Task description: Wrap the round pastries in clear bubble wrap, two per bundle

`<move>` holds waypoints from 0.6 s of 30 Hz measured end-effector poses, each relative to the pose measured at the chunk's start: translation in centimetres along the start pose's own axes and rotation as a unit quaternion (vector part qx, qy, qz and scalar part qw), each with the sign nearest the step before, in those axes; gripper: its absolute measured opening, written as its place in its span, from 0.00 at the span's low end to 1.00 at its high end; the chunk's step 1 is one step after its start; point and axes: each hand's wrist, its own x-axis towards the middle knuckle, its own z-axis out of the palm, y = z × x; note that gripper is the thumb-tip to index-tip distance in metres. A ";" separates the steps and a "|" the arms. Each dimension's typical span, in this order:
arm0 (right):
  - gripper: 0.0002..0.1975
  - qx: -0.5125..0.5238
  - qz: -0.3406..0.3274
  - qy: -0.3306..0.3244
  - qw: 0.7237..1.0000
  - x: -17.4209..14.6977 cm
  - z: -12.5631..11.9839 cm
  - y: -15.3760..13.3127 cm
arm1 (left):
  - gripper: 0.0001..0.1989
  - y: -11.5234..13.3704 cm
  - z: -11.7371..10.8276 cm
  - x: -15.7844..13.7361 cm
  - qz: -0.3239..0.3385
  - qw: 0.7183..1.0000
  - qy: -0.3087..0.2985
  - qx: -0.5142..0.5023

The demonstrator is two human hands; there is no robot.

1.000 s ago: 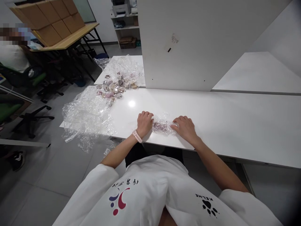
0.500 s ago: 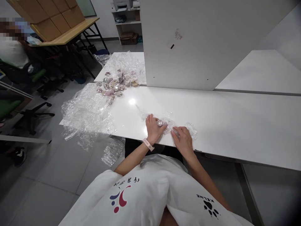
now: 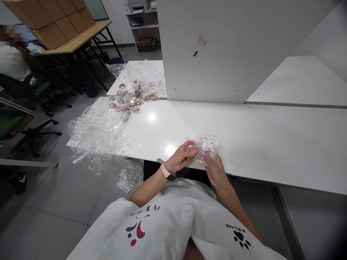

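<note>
Clear crinkled plastic wrap [image 3: 207, 145] is bunched between my hands near the front edge of the white table [image 3: 257, 141]. My left hand [image 3: 184, 154] pinches its left side between thumb and fingers, and a light pink watch band circles that wrist. From the right and below, my right hand [image 3: 216, 169] grips the same bundle, its fingers partly hidden behind the film. A faint pinkish tint shows inside the wrap, but its contents are too hidden to name.
A large heap of clear plastic wrap [image 3: 94, 133] lies at the table's left end, hanging over the edge. Beyond it sit several small round wrapped pieces [image 3: 132, 99]. A tall white panel [image 3: 206, 65] stands behind the table. Far left, a person sits near stacked cardboard boxes [image 3: 62, 21].
The plastic wrap was spread along the table under both hands. Now it is gathered into one bundle, lifted between them, and my left hand has turned to pinch it.
</note>
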 end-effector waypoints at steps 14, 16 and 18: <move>0.12 0.089 -0.146 0.391 0.905 17.8 -17.0 -10.5 | 0.07 7.7 -8.4 2.9 0.301 0.728 0.279 0.548; 0.16 0.033 -0.127 0.417 0.899 22.8 -20.1 -12.5 | 0.07 11.5 -11.1 4.6 0.315 0.683 0.346 0.561; 0.14 -0.119 -0.113 0.433 0.887 27.0 -22.1 -12.6 | 0.08 14.9 -13.3 6.7 0.314 0.619 0.402 0.597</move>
